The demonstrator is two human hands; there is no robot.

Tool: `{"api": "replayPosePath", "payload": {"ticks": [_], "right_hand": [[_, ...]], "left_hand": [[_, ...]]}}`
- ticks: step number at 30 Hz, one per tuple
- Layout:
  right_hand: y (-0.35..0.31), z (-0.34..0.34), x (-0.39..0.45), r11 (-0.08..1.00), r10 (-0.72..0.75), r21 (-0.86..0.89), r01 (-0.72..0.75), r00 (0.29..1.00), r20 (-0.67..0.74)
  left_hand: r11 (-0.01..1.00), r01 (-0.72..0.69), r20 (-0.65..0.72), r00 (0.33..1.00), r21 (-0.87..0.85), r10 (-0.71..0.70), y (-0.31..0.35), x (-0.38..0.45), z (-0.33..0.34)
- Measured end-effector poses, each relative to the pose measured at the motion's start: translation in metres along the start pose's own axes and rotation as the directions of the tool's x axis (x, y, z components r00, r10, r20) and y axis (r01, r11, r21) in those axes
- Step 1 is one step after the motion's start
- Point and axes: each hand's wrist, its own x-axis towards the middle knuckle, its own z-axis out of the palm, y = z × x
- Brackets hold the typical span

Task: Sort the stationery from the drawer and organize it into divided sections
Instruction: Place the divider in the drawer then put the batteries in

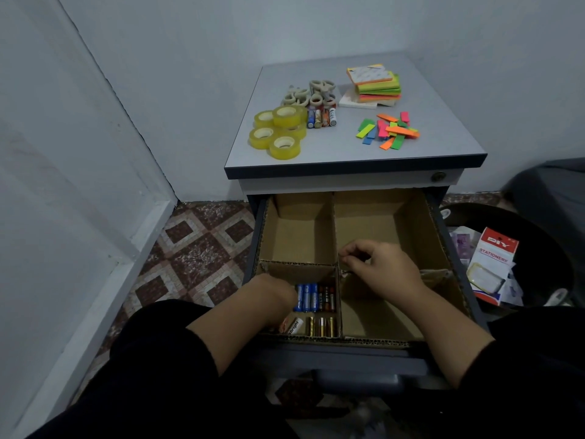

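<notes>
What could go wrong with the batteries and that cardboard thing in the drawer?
The left hand is down among the batteries in the near-left section, so it might knock the neat rows crooked. The right hand pinches at the cardboard divider; a tug could shift the thin wall and let batteries slip under. The loose batteries on the cabinet top might roll off.

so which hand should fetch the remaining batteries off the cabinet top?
Probably the right hand. It hovers at the cardboard divider, nearer the batteries on the cabinet top. The left hand is down in the near-left compartment among the sorted batteries. What its fingers hold is hidden.
</notes>
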Motion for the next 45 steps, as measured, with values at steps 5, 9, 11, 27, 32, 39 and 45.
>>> {"api": "replayPosePath", "payload": {"ticks": [5,9,11,27,32,39,45], "right_hand": [[0.000,0.001,0.000,1.000,0.008,-0.007,-0.008,1.000,0.008],[0.000,0.001,0.000,1.000,0.011,-0.019,-0.011,1.000,0.008],[0.000,0.001,0.000,1.000,0.015,-0.023,-0.014,1.000,0.009],[0.001,0.002,0.001,0.999,0.021,-0.025,-0.021,1.000,-0.004],[0.001,0.002,0.000,0.999,0.019,-0.026,-0.019,1.000,0.000],[-0.001,0.001,0.000,0.999,0.022,-0.037,-0.022,1.000,0.001],[-0.002,0.000,-0.001,0.999,0.013,-0.035,-0.012,1.000,0.010]], "left_hand": [[0.964,0.068,0.090,0.995,-0.258,-0.046,-0.011,0.001,-0.016],[0.967,0.016,0.050,0.999,-0.254,-0.003,-0.009,-0.002,-0.013],[0.983,-0.014,0.011,1.000,-0.181,0.016,-0.004,0.000,-0.009],[0.944,-0.170,-0.072,0.985,-0.281,0.156,0.001,-0.002,-0.002],[0.982,-0.097,-0.025,0.995,-0.163,0.094,0.002,-0.001,-0.002],[0.982,-0.067,-0.042,0.997,-0.178,0.061,0.002,0.000,0.000],[0.972,-0.054,-0.001,0.998,-0.230,0.055,-0.002,0.000,-0.006]]}}
